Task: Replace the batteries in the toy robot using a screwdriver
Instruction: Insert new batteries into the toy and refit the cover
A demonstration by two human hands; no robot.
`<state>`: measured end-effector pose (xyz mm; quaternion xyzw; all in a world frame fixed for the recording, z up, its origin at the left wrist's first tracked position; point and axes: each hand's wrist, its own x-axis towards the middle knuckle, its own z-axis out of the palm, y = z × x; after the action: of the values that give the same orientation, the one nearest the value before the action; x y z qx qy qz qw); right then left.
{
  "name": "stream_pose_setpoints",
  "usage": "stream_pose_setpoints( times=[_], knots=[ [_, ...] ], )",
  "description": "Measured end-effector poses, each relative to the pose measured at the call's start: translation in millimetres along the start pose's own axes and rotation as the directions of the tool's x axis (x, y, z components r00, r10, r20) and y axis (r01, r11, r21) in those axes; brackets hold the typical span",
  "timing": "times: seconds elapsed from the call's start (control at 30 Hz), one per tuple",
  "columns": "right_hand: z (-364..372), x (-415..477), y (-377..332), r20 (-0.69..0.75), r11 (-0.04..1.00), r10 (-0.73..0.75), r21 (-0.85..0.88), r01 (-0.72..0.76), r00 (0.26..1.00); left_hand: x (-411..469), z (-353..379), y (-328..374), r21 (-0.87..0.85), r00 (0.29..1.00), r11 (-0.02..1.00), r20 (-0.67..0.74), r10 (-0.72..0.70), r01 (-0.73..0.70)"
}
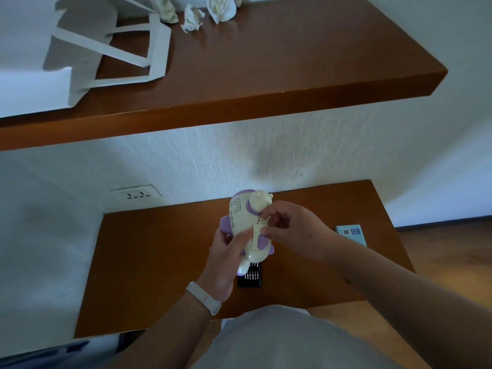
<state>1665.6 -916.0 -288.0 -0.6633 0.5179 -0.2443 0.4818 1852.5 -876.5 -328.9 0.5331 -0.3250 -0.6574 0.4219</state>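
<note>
A brown wooden shelf point(266, 62) juts from the white wall across the top of the view. Below it, a brown worktop point(159, 262) stands against the same wall. A white paper bag point(80, 49) with flat handles lies on the left of the shelf, and crumpled tissues point(191, 18) sit near the shelf's back edge.

Both forearms reach in from the bottom, over the worktop. The left hand point(226, 262), with a pale wristband point(203, 296) on the wrist, grips the toy robot point(245, 217) from the left, its thumb lying across the cream body. The toy robot is cream and purple and is held in the air above the middle of the worktop, with its rounded head pointing away towards the wall. The right hand point(295, 230) comes in from the right with curled fingers. Its fingertips pinch the small cream battery cover point(257, 237) on the toy's side.

On the worktop just under the toy lies a black bit case point(250, 278) with a row of metal bits showing. A pale blue box point(351, 234) lies near the right edge, partly behind the right forearm. A wall socket point(137, 194) sits above the worktop's left corner.
</note>
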Motion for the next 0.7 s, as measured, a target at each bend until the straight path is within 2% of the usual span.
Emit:
stream_pose_setpoints(
  times=[0.3, 0.4, 0.5, 0.57, 0.63, 0.7],
  knots=[
    [1, -5, 0, -0.023, 0.994, 0.023, 0.109, -0.020, 0.999, 1, 4, 1, 0.010, 0.999, 1.000, 0.045, 0.021, -0.022],
    [7, -4, -2, -0.090, 0.981, 0.091, 0.178, -0.074, 0.992, 4, 5, 4, 0.016, 0.997, 0.998, 0.037, 0.061, -0.062],
    [12, -4, 0, -0.175, 0.972, 0.186, 0.176, -0.155, 0.967, 7, 1, 8, 0.010, 0.995, 0.995, 0.041, 0.094, -0.094],
    [15, -5, 1, -0.150, 0.956, 0.238, 0.213, -0.204, 0.960, 8, 0, 11, 0.006, 0.992, 0.994, 0.050, 0.113, -0.114],
    [16, -4, 2, -0.065, 0.916, 0.270, 0.325, -0.236, 0.961, 8, 2, 13, -0.034, 0.991, 0.992, 0.057, 0.120, -0.118],
    [18, -4, 0, 0.020, 0.866, 0.244, 0.446, -0.227, 0.970, 8, 6, 14, -0.090, 0.992, 0.990, 0.062, 0.114, -0.108]
  ],
)
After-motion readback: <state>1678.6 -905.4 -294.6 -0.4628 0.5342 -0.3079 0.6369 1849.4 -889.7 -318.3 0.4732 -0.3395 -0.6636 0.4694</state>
